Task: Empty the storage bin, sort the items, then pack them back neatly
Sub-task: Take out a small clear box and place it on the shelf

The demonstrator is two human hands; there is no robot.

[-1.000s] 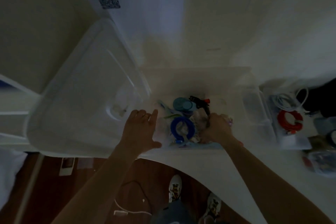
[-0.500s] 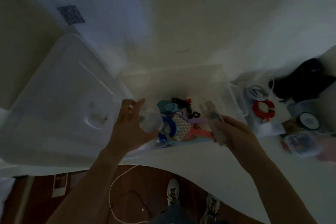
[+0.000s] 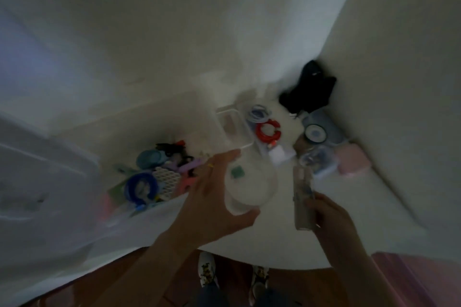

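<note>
The clear storage bin (image 3: pixel 197 107) stands on the white table and holds several items, among them a blue ring (image 3: pixel 141 187), a white honeycomb piece (image 3: pixel 166 179) and a teal round lid (image 3: pixel 149 158). My left hand (image 3: pixel 214 197) grips a round clear container (image 3: pixel 249 184) with a green patch, held above the table to the right of the bin. My right hand (image 3: pixel 329 217) holds a long clear flat case (image 3: pixel 301 197) upright. The frame is dim and blurred.
The bin's clear lid (image 3: pixel 45 182) lies at the left. To the right of the bin sit a small clear box (image 3: pixel 234 127), a red cable coil (image 3: pixel 268 132), a white cable coil (image 3: pixel 258 113), a black pouch (image 3: pixel 308 92), a round tape (image 3: pixel 315 133) and a pink box (image 3: pixel 353 163). The table's front edge curves just above my shoes.
Both hands lifted out of the bin and moved right, the left with the round container, the right with the long clear case. The view swung right.
</note>
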